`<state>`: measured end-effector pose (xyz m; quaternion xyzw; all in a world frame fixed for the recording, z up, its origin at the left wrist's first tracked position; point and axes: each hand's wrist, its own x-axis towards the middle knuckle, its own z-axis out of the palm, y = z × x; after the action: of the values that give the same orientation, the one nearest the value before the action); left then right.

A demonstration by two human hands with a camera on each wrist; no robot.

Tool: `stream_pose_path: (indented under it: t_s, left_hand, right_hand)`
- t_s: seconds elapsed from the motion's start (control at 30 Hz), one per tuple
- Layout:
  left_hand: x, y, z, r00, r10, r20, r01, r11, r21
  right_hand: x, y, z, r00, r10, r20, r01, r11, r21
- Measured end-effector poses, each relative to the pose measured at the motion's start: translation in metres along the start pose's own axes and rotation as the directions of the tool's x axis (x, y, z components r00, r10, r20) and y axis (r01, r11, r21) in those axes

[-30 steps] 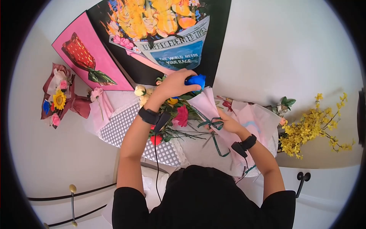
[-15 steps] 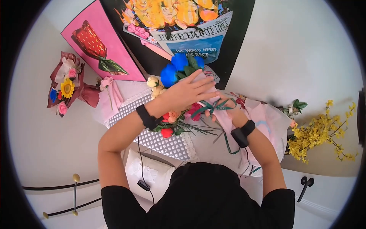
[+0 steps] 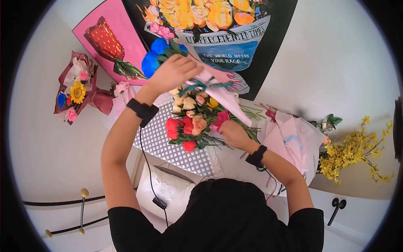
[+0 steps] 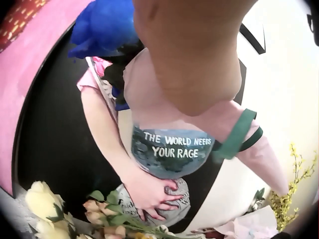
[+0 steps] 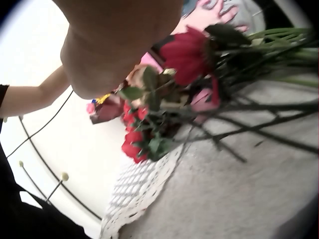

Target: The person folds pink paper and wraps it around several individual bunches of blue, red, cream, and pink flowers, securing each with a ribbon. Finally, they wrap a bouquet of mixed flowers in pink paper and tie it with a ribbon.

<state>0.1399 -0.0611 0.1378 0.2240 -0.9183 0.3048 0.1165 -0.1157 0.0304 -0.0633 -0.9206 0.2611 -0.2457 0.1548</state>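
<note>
One blue bouquet (image 3: pixel 226 97), snug pinch from your left grip (image 3: pixel 176 72), right grip (image 3: pixel 236 135) by the magenta flower (image 3: pixel 219 121), finger state unclear

A black short-sleeved top (image 3: pixel 218 218) is worn with a black strap (image 3: pixel 133 106) carrying a boxy module (image 3: pixel 147 115) on the left wrist, a black band (image 3: pixel 257 155) on the right, and thin dark cables (image 3: pixel 148 166) from both.

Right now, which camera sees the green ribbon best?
The head view: it shows most of the green ribbon stretched across the pink wrapping. The left wrist view shows only a piece, close up. The right wrist view shows none.
</note>
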Motion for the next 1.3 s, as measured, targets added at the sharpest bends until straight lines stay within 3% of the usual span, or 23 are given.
stream_pose_path:
  t_s: [0.07, 0.13, 0.17, 0.23, 0.4, 0.47, 0.5, 0.57, 0.6, 0.63, 0.7, 0.73, 0.8, 0.83, 0.9, 0.93, 1.0, 1.03, 1.1, 1.13, 1.2, 1.23, 1.3]
  left_hand:
    - [-0.008, -0.011, -0.001, 1.000, -0.019, -0.023, 0.019, 1.000, 0.013]
    - [-0.009, -0.013, -0.004, 0.995, -0.076, -0.065, 0.075, 0.997, -0.013]
    - [-0.009, -0.011, -0.002, 0.995, -0.079, -0.064, 0.078, 0.997, -0.013]
    - [-0.008, -0.008, 0.004, 0.992, -0.100, -0.076, 0.095, 0.993, -0.064]
    - [-0.012, -0.002, 0.014, 0.985, -0.135, -0.106, 0.124, 0.987, -0.102]
    - [-0.015, -0.001, 0.019, 0.985, -0.149, -0.087, 0.138, 0.983, -0.119]
    - [-0.016, 0.000, 0.021, 0.985, -0.151, -0.086, 0.140, 0.983, -0.120]
    - [-0.016, 0.001, 0.024, 0.984, -0.160, -0.083, 0.148, 0.979, -0.143]
    - [-0.016, 0.002, 0.026, 0.983, -0.160, -0.084, 0.147, 0.978, -0.145]
    - [-0.016, 0.002, 0.026, 0.984, -0.165, -0.072, 0.153, 0.977, -0.148]
    - [-0.015, 0.003, 0.028, 0.983, -0.172, -0.061, 0.161, 0.976, -0.148]
    - [-0.016, 0.004, 0.031, 0.983, -0.174, -0.064, 0.163, 0.974, -0.154]
    - [-0.016, 0.004, 0.033, 0.982, -0.175, -0.066, 0.163, 0.974, -0.160]
    - [-0.017, 0.003, 0.033, 0.983, -0.175, -0.062, 0.164, 0.974, -0.157]
    - [-0.018, 0.003, 0.034, 0.983, -0.176, -0.055, 0.165, 0.974, -0.157]
    - [-0.019, 0.002, 0.035, 0.984, -0.174, -0.045, 0.165, 0.973, -0.163]
    - [-0.021, 0.002, 0.035, 0.984, -0.173, -0.032, 0.165, 0.972, -0.168]
    - [-0.021, 0.002, 0.036, 0.983, -0.181, -0.034, 0.172, 0.970, -0.171]
    - [-0.024, 0.002, 0.035, 0.981, -0.189, -0.034, 0.180, 0.969, -0.168]
    - [-0.026, 0.002, 0.033, 0.981, -0.189, -0.048, 0.179, 0.971, -0.159]
    - [-0.033, 0.001, 0.032, 0.980, -0.189, -0.055, 0.179, 0.972, -0.151]
    - [-0.039, 0.000, 0.032, 0.983, -0.177, -0.046, 0.169, 0.975, -0.145]
    - [-0.047, 0.001, 0.030, 0.986, -0.162, -0.034, 0.156, 0.977, -0.146]
  right_hand:
    - [0.003, -0.020, 0.020, 0.912, -0.396, 0.106, 0.400, 0.916, -0.029]
    - [0.025, -0.050, 0.028, 0.756, -0.655, -0.010, 0.622, 0.723, -0.299]
    - [0.036, -0.057, 0.039, 0.755, -0.656, -0.009, 0.624, 0.722, -0.298]
    - [0.057, -0.065, 0.049, 0.945, -0.327, -0.021, 0.287, 0.858, -0.426]
    - [0.051, -0.037, 0.012, 0.989, -0.117, 0.095, 0.145, 0.905, -0.399]
    - [0.050, -0.027, -0.004, 0.978, 0.156, 0.136, -0.077, 0.885, -0.459]
    - [0.048, -0.021, -0.007, 0.978, 0.155, 0.139, -0.076, 0.886, -0.458]
    - [0.048, -0.017, -0.011, 0.999, 0.036, -0.032, -0.047, 0.646, -0.762]
    - [0.050, -0.019, -0.009, 0.997, -0.071, 0.002, 0.037, 0.500, -0.865]
    - [0.053, -0.025, -0.002, 0.998, -0.069, 0.003, 0.037, 0.499, -0.866]
    - [0.053, -0.041, 0.019, 0.928, -0.171, 0.330, 0.361, 0.628, -0.689]
    - [0.052, -0.046, 0.029, 0.928, -0.172, 0.331, 0.362, 0.627, -0.690]
    - [0.050, -0.050, 0.049, 0.912, 0.020, 0.410, 0.201, 0.850, -0.487]
    - [0.052, -0.050, 0.053, 0.912, 0.019, 0.410, 0.201, 0.849, -0.488]
    - [0.053, -0.050, 0.061, 0.943, 0.176, 0.283, 0.008, 0.836, -0.548]
    - [0.050, -0.042, 0.072, 0.942, 0.176, 0.286, 0.009, 0.838, -0.545]
    - [0.041, -0.020, 0.094, 0.988, 0.152, 0.035, -0.115, 0.865, -0.489]
    - [0.040, -0.022, 0.088, 0.988, 0.150, 0.035, -0.115, 0.866, -0.487]
    - [0.039, -0.026, 0.076, 0.973, 0.231, 0.014, -0.218, 0.933, -0.288]
    - [0.039, -0.023, 0.073, 0.974, 0.227, 0.012, -0.214, 0.934, -0.286]
    - [0.040, -0.014, 0.067, 0.867, 0.484, 0.117, -0.489, 0.872, 0.021]
    - [0.044, -0.007, 0.060, 0.867, 0.484, 0.118, -0.490, 0.871, 0.025]
    - [0.054, 0.011, 0.043, 0.797, 0.544, 0.263, -0.604, 0.730, 0.320]
